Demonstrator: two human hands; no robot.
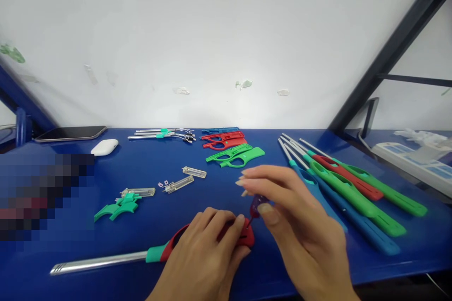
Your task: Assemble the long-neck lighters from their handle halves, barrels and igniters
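Observation:
My left hand (208, 249) is closed over the red handle of a long-nosed gas lighter (169, 248), which lies on the blue table with its metal tube pointing left. A teal collar joins tube and handle. In my right hand (300, 230) is a small screwdriver (259, 204) with a dark purple handle, pinched between thumb and fingers. Its thin shaft slants down to the end of the red handle; whether the tip sits in a screw is too small to tell. Left of my hands lie teal triggers (122, 208) and clear fuel tanks (180, 184).
Several assembled lighters (353, 188) lie fanned out at the right. Blue, red and green handle shells (233, 153) and metal tubes with wires (158, 135) lie at the back. A phone (72, 133) and a white earbud case (105, 147) are at back left; a white power strip (416, 162) is far right.

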